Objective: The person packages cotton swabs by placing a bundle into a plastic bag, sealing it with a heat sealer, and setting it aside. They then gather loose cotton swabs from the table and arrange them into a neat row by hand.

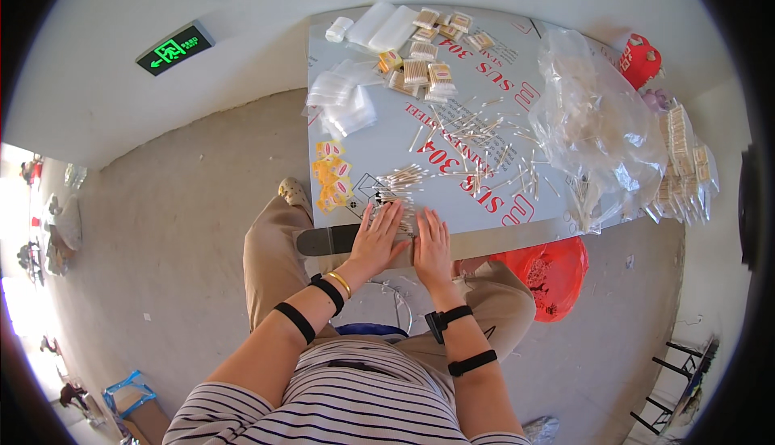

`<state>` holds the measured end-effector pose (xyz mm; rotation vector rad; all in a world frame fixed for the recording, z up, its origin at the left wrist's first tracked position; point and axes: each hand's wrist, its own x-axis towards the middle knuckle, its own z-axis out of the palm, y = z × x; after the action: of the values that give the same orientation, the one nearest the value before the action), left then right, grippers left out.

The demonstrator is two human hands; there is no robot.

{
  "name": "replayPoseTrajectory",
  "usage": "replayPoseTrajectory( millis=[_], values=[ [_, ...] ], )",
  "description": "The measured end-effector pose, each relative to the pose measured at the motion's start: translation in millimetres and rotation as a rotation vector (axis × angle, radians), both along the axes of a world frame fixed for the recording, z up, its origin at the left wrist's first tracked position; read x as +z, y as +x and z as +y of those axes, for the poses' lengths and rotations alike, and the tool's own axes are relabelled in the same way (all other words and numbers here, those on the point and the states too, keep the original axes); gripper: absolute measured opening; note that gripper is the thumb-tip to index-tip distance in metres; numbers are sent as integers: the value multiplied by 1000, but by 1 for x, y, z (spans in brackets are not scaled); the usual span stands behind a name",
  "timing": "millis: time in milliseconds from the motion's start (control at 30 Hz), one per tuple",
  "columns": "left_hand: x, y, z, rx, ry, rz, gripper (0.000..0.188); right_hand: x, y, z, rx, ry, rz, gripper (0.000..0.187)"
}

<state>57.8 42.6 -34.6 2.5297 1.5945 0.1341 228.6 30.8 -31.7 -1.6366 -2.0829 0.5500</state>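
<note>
Both my hands rest at the near edge of a table with a printed grey top. My left hand lies with its fingers stretched out over the near end of a small heap of cotton swabs. Close beside it, my right hand has its fingers extended along the same heap's right side. Some swabs are hidden under the fingers. Loose cotton swabs are scattered farther back and to the right. To the left of the heap lie several yellow-and-white paper labels.
Clear small bags lie at the table's left, with packed swab bundles and plastic rolls behind. A large clear plastic bag covers the right side, next to stacked swab packs. A red bag is below the table edge.
</note>
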Motion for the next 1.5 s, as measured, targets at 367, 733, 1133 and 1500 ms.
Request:
replayPoseTrajectory(
  millis=[367, 733, 1133, 1500],
  values=[
    [-5, -3, 5, -10, -18, -38, 83, 0, 4, 8, 2, -1, 6, 52],
    [9, -6, 47, 67, -2, 11, 83, 9, 12, 90, 98, 118, -98, 56],
    [14, -17, 111, 137, -97, -465, 64, 9, 18, 136, 233, 145, -179, 59],
    [17, -21, 107, 169, -102, -633, 55, 19, 11, 137, 158, 71, -94, 31]
  ],
)
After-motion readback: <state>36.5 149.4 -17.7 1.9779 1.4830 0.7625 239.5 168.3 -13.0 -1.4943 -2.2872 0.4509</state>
